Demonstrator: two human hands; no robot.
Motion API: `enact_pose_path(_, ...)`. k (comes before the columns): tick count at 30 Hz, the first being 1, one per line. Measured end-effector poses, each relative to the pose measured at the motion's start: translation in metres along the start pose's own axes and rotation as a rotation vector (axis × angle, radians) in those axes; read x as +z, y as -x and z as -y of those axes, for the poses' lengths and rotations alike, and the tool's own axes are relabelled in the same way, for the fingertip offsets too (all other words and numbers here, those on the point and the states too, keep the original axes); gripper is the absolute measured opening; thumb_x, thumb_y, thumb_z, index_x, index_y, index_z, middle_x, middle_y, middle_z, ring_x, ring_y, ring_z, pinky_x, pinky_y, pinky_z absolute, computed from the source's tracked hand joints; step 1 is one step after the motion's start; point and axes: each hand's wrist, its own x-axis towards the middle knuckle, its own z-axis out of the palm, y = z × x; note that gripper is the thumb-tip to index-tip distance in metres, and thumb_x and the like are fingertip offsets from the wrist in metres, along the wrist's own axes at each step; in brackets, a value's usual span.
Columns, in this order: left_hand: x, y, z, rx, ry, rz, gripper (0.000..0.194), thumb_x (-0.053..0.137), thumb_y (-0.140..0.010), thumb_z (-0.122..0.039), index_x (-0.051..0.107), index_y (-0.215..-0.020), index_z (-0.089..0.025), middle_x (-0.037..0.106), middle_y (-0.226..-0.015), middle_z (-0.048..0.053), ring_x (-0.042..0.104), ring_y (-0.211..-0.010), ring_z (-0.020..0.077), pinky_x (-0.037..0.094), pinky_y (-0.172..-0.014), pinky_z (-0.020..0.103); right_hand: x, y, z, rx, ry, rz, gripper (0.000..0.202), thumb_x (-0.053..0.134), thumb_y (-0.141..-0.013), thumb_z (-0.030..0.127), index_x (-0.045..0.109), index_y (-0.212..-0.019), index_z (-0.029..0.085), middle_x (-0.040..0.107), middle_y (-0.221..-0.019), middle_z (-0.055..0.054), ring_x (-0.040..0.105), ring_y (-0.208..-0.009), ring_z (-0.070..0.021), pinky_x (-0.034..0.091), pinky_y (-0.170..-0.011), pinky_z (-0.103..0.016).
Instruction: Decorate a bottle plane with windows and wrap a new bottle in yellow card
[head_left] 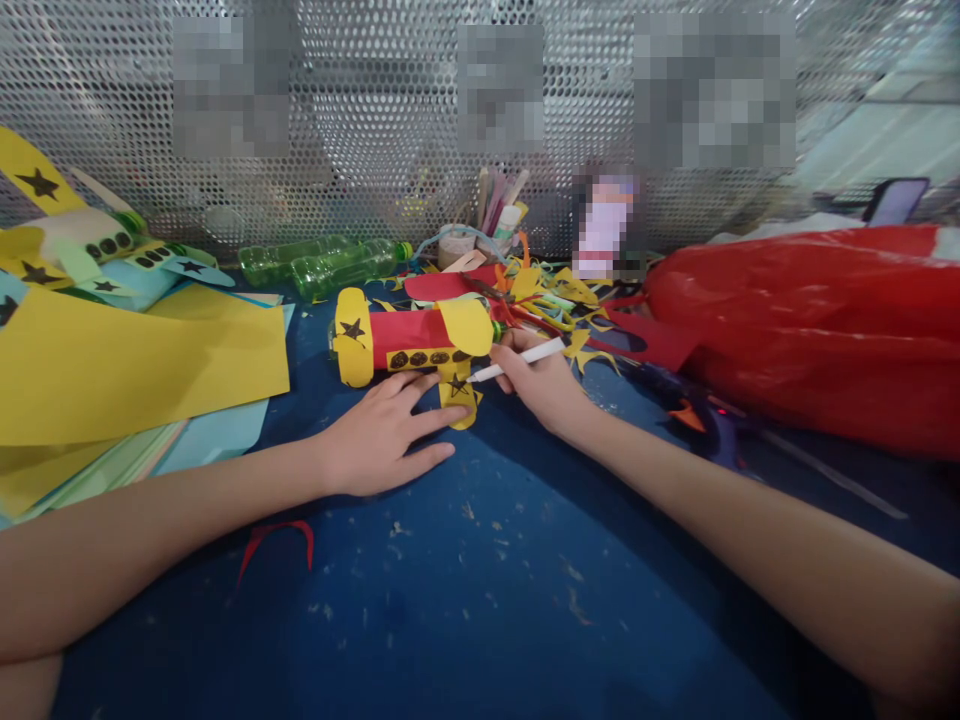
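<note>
A bottle craft (409, 338) wrapped in red and yellow paper lies on the blue table, with black ovals along its side and a black star at its left end. From its lower side a yellow paper flap (463, 412) with a black star sticks out. My left hand (386, 432) rests flat with fingers spread, its fingertips on the flap and against the craft. In my right hand (541, 385) is a white marker (517, 360), its tip at the flap's star.
Yellow and pale paper sheets (150, 365) and finished bottle crafts (90, 240) are at the left. Green bottles (322, 265), paper scraps (555, 290) and a pen holder (457, 243) lie behind. A red plastic bag (817, 320) fills the right; a red scrap (281, 530) lies in front.
</note>
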Motion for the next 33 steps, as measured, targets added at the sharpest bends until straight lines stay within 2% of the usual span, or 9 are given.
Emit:
enact_pose_path(30, 0.0014, 0.0001, 0.0011, -0.003, -0.001, 0.000, 0.046, 0.033, -0.097, -0.048, 0.047, -0.136, -0.029, 0.037, -0.145, 0.012, 0.031, -0.133, 0.0317, 0.030, -0.108, 0.051, -0.0002, 0.0008, 0.0023, -0.006, -0.008, -0.003, 0.029, 0.052, -0.080, 0.019, 0.039, -0.055, 0.022, 0.042, -0.040, 0.007, 0.035, -0.041, -0.0082, 0.027, -0.045, -0.026)
enact_pose_path(33, 0.0015, 0.0005, 0.0007, -0.006, 0.002, -0.002, 0.045, 0.034, -0.096, -0.048, 0.050, -0.134, -0.029, 0.037, -0.145, 0.011, 0.031, -0.133, 0.0321, 0.031, -0.108, 0.051, 0.0000, 0.0018, 0.0047, -0.029, -0.045, 0.031, 0.028, 0.052, -0.081, 0.019, 0.039, -0.056, 0.022, 0.043, -0.041, 0.007, 0.036, -0.041, -0.0079, 0.027, -0.045, -0.025)
